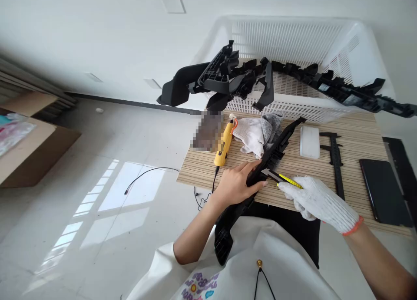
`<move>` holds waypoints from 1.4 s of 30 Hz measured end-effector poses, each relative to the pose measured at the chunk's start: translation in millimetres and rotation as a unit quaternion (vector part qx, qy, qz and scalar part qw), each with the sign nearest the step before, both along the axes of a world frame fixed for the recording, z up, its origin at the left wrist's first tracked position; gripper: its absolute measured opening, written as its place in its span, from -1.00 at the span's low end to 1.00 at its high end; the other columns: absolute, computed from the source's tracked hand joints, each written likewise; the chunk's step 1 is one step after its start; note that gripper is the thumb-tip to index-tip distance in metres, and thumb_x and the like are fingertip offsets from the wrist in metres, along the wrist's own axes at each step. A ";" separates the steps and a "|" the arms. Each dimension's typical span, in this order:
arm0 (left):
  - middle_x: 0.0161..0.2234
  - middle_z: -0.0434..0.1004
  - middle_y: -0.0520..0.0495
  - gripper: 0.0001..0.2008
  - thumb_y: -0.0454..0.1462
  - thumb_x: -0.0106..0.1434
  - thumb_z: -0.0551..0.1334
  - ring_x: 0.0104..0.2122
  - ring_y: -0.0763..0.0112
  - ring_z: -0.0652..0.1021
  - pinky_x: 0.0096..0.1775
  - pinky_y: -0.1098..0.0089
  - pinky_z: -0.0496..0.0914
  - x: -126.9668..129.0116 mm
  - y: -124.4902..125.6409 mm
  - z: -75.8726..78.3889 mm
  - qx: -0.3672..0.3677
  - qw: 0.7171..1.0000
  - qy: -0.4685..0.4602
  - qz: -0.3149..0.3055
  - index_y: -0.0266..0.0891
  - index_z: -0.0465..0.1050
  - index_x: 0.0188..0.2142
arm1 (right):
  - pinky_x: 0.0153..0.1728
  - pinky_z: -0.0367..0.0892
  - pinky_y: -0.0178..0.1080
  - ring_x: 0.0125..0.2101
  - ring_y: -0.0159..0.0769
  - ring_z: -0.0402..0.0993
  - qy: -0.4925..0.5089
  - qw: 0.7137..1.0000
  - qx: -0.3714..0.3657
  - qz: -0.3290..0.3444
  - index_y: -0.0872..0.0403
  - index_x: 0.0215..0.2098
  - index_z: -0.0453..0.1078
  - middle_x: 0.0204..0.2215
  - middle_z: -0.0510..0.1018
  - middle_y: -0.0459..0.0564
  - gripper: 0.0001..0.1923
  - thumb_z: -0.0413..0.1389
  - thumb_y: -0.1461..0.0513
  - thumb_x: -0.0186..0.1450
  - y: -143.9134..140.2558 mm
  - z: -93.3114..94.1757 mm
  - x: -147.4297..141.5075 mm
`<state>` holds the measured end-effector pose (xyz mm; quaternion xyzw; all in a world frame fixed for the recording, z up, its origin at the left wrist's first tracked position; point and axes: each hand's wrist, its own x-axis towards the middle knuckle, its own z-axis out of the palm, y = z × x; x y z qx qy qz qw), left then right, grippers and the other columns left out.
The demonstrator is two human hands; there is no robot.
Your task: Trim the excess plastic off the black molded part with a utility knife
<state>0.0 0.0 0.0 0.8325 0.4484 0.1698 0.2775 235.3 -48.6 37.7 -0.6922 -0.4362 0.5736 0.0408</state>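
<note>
A long black plastic trim part [233, 219] lies slantwise over the table's front edge, its lower end reaching my lap. My left hand [239, 180], bare, grips it around the middle. In my right hand [314, 202], which wears a white knit glove with an orange cuff, is a yellow and black utility knife [289, 180]. Its blade points left and meets the edge of the trim part, close to my left fingers; whether it touches, I cannot tell. Beyond the part lie a white glove [250, 133] and a grey cloth [272, 125].
A white plastic basket [293, 102] stands at the back, with several black trim parts [329, 85] across it. On the striped table [355, 191] are a yellow corded tool [224, 146], a white block [309, 142], a black caliper [335, 161] and a phone [384, 191]. A cardboard box [42, 152] sits left.
</note>
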 end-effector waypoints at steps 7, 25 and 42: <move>-0.24 0.59 -0.04 -0.37 0.03 0.29 0.30 -0.32 0.33 0.60 -0.30 0.38 0.44 -4.0 -0.7 -2.7 0.009 0.999 -0.043 -0.002 -0.21 0.33 0.24 | -0.78 0.07 -0.38 -0.77 -0.44 0.23 0.001 0.999 -0.024 -0.025 0.05 -0.48 0.30 -0.73 0.34 -0.14 -0.47 0.09 -0.22 0.27 0.7 -0.6 -2.5; -0.29 0.48 -0.06 -0.38 0.02 0.33 0.27 -0.28 0.32 0.51 -0.17 0.30 0.48 -8.7 -3.5 -11.4 0.082 0.988 -0.130 -0.026 -0.25 0.28 0.24 | -0.75 0.06 -0.33 -0.75 -0.44 0.19 -0.006 0.996 0.042 0.075 0.06 -0.34 0.44 -0.69 0.35 -0.12 -0.53 0.04 -0.15 0.33 -12.5 -9.9 0.8; -0.29 0.39 -0.02 -0.36 0.00 0.32 0.29 -0.32 0.39 0.49 -0.23 0.34 0.53 -10.3 -3.9 -13.4 0.026 0.988 -0.150 -0.030 -0.20 0.24 0.28 | -0.63 0.01 -0.32 -0.60 -0.38 0.24 0.004 0.978 0.146 0.146 0.07 -0.23 0.51 -0.62 0.39 -0.05 -0.68 0.19 0.02 0.21 -9.2 -20.0 12.8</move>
